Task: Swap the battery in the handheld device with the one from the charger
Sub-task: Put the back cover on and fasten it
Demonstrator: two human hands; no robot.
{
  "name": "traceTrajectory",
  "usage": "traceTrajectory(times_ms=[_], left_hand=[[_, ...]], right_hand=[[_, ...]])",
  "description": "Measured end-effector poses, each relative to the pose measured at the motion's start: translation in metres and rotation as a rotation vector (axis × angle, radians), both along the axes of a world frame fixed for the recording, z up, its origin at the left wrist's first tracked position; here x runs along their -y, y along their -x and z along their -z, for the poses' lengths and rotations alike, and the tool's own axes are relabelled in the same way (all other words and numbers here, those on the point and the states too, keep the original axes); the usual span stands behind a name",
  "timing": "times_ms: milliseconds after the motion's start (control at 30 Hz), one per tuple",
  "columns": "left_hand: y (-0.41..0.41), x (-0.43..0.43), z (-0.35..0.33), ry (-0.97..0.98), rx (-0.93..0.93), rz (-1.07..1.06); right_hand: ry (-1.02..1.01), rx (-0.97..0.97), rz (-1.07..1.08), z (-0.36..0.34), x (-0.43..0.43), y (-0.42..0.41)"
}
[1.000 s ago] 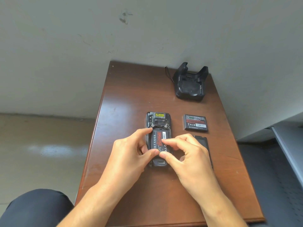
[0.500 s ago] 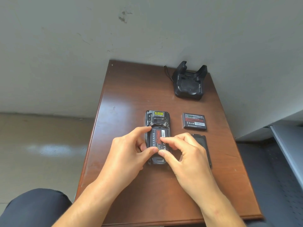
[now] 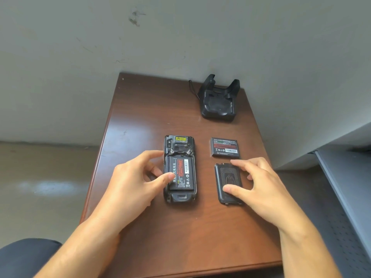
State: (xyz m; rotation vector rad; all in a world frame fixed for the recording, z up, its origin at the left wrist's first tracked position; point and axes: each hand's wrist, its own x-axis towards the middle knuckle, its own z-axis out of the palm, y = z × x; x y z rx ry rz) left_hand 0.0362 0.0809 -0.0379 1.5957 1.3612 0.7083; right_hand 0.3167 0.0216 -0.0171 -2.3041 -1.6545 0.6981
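Observation:
The black handheld device [image 3: 179, 144] lies face down at the table's middle with its back open. A battery [image 3: 181, 174] with a red label sits in its compartment. My left hand [image 3: 132, 183] rests at the device's left side, thumb tip on the battery's left edge. A second battery [image 3: 224, 147] lies flat to the right of the device. Just in front of it lies the black back cover [image 3: 227, 178]. My right hand [image 3: 261, 185] is over the cover, thumb on its lower part and fingers at its far right edge. The black charger cradle [image 3: 218, 101] stands empty at the back.
The brown wooden table [image 3: 140, 117] is narrow and stands against a grey wall. A cable runs from the charger's left side. A grey perforated metal shelf [image 3: 345, 197] is to the right. My dark trouser knee shows at bottom left.
My right hand has left the battery in the device and moved right onto the back cover. My left hand has loosened, only the thumb staying at the battery's edge.

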Motion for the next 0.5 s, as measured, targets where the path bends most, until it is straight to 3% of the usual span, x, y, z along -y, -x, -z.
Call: traceTrajectory(times_ms=[333, 500], left_hand=[[0.0, -0.001, -0.003, 0.022, -0.017, -0.005], [0.0, -0.001, -0.001, 0.036, -0.018, -0.004]], right_hand=[[-0.023, -0.09, 0.018, -0.004, -0.008, -0.004], [-0.16, -0.545, 0.102, -0.008, -0.013, -0.005]])
